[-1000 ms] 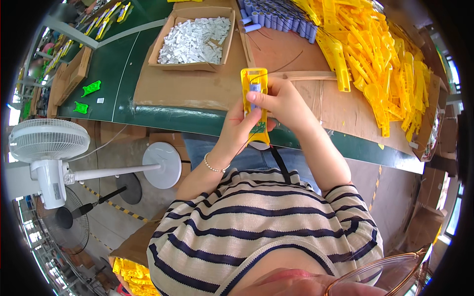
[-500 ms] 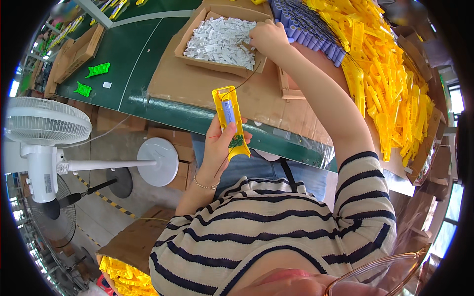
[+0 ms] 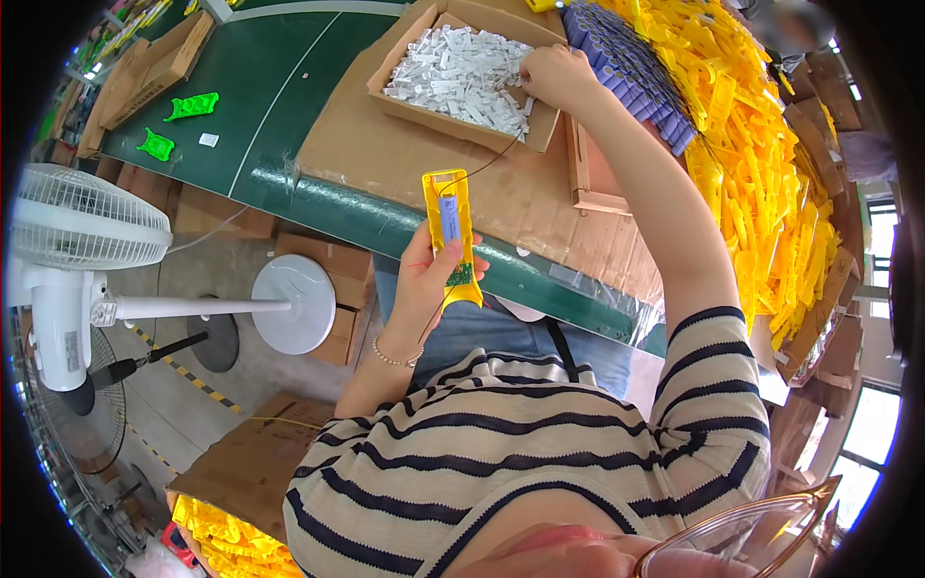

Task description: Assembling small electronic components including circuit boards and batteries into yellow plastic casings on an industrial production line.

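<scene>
My left hand is closed around a yellow plastic housing, held upright near the table's front edge. Inside the housing lie a purple battery cell and a small green circuit board. A thin dark wire curves from its upper end toward the box of white parts. At the right end of this cardboard box, my right hand has its fingers curled together over the small white plastic pieces. Whatever its fingertips hold is hidden.
Purple battery cells are lined up right of the box, beside a big heap of yellow housings. Below the cells is a shallow wooden tray. Two green plastic parts lie far left. A white fan stands left of the table.
The whole view has shifted slightly. My right hand stays at the right end of the box, its fingers more curled. My left hand keeps hold of the yellow housing.
</scene>
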Tool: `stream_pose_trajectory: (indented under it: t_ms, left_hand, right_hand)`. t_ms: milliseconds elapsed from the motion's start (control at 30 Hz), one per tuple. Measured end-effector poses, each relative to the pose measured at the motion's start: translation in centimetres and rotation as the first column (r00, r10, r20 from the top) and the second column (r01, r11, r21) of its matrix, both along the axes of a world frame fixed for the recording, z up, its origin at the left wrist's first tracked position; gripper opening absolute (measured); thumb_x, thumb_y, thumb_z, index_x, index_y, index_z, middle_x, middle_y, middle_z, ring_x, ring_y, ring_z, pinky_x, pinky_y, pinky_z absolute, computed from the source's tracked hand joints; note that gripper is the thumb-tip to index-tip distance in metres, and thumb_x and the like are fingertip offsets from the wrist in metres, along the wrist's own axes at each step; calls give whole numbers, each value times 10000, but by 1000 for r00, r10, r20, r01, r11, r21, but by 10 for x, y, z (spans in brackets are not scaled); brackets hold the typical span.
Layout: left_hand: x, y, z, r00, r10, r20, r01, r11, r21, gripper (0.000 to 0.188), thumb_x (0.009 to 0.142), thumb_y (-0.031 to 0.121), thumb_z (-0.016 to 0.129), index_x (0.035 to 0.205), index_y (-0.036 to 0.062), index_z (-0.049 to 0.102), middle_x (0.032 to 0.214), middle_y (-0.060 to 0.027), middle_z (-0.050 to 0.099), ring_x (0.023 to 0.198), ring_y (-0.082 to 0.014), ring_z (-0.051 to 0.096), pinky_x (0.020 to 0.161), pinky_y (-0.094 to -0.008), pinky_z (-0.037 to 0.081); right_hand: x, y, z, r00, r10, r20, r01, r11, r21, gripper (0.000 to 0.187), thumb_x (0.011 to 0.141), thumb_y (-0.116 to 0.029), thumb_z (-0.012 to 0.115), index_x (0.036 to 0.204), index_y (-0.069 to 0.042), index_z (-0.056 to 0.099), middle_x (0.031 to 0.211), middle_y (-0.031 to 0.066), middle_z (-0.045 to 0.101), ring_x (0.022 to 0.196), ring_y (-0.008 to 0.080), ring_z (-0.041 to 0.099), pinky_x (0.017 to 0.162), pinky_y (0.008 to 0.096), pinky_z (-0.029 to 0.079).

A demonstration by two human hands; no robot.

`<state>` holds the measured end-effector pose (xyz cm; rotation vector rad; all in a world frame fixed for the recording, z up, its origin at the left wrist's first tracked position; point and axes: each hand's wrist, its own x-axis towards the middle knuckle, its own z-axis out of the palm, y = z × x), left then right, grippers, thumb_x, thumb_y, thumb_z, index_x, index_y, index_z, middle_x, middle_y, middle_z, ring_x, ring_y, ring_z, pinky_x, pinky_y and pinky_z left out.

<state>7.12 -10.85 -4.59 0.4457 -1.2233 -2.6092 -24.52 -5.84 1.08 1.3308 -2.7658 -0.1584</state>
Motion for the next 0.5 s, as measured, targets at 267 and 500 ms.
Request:
stream_pose_trajectory:
  t_ms: [267,500]
  left_hand:
    - [0,2,-1,1000,3,23,-3,1000,-26,272,927,162,513,1177,65,473,991,-118,603,741,-208,651,640,-312,556]
    - [2,2,-3,999,11,32,-9,999,-41,273,930,162,506,1183,65,469,998,-117,601,754,-203,650,649,-315,557]
  right_hand:
    - [-41,7,0,975,149,163,-168,979,112,246,674,-178,708,871,-41,655,806,106,632,810,302,606,717,358,485]
    - [-3,26,31,918,206,339,-77,931,-356,169,721,-197,696,813,-56,680,770,100,663,726,195,630,660,318,488]
